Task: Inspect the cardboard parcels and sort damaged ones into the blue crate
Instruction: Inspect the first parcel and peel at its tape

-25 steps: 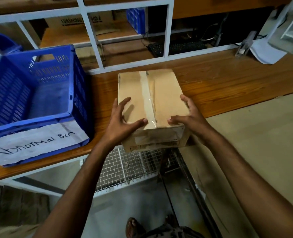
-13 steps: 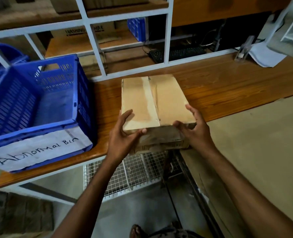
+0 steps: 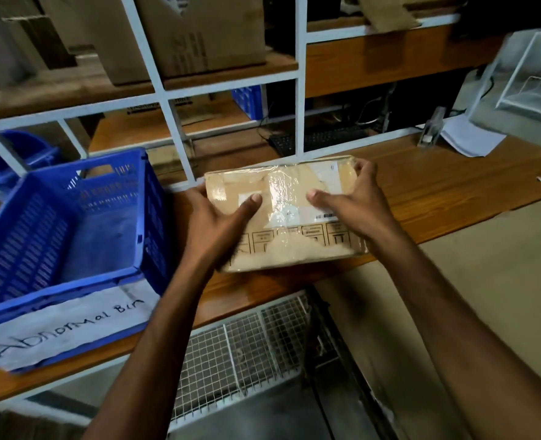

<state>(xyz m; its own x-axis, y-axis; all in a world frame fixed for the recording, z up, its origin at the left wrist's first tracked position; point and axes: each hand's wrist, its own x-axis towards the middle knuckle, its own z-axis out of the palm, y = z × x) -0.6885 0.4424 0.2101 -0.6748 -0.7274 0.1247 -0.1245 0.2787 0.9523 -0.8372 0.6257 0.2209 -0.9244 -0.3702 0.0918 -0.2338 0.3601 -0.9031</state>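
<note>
A taped cardboard parcel is tipped up over the wooden bench, its labelled, printed face turned toward me. My left hand grips its left end, thumb across the face and fingers behind. My right hand grips the right end, fingers curled over the top right corner and thumb on the face. The blue crate stands to the left on the bench with nothing visible inside; a paper sign on its front reads "Abnormal Bin".
A white metal shelf frame runs behind the bench, with large cardboard boxes on its upper shelf and a keyboard behind. Papers lie at the far right. A wire mesh rack sits below the bench edge.
The parcel has been lifted from the bench edge and rotated, so a labelled, plastic-taped face shows instead of the plain taped top. Both hands shifted to its ends. The view tilted upward.
</note>
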